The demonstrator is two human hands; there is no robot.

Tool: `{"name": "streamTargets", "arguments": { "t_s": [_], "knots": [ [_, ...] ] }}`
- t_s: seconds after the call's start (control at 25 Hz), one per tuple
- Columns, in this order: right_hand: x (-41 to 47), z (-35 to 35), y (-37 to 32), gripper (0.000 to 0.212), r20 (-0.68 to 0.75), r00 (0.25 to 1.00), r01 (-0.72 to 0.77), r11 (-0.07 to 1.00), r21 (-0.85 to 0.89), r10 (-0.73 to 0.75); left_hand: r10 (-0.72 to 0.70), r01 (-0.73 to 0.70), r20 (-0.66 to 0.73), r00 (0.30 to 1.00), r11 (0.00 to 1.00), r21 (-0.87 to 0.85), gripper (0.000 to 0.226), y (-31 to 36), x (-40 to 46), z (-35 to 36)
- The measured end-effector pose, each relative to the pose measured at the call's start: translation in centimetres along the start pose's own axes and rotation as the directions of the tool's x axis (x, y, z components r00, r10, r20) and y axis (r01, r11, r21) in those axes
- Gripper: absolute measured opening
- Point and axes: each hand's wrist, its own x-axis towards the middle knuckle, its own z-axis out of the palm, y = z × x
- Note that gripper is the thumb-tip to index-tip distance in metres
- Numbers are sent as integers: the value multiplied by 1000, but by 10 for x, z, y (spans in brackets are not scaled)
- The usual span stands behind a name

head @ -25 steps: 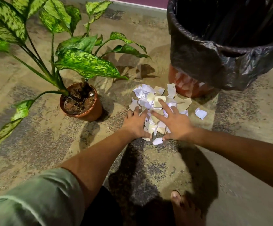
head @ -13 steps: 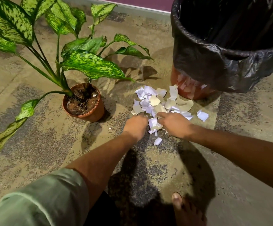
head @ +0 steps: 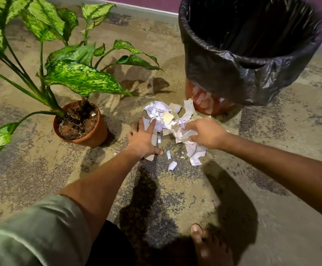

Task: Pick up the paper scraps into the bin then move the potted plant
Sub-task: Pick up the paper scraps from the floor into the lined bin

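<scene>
The fingers (head: 150,125) of the left hand (head: 144,140) are spread flat on the floor (head: 175,198), their tips on the near left edge of the paper scraps (head: 168,117). The right hand (head: 207,132) has its fingers curled around a crumpled bunch of scraps, some hanging below it. A few small pieces lie between the hands. The bin (head: 250,54), lined with a black bag, stands just behind the pile. The potted plant (head: 81,123) stands left of the left hand.
</scene>
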Motion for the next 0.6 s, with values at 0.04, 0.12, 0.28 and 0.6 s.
{"name": "streamTargets", "arguments": {
  "t_s": [0.04,0.12,0.28,0.6],
  "knots": [
    [-2,-3,3,43,4,1000,-21,999,31,21,15,-16,25,1000,1000,16,124,-1,2,2],
    [-3,-5,12,38,-22,996,-87,993,84,90,81,-82,35,996,996,39,119,3,5,6],
    [-6,3,39,36,55,968,-250,956,155,244,228,-228,-50,972,974,12,101,19,10,12],
    [-17,39,40,27,85,990,-121,989,84,114,361,-360,-65,930,933,22,69,69,-3,12]
  ]
}}
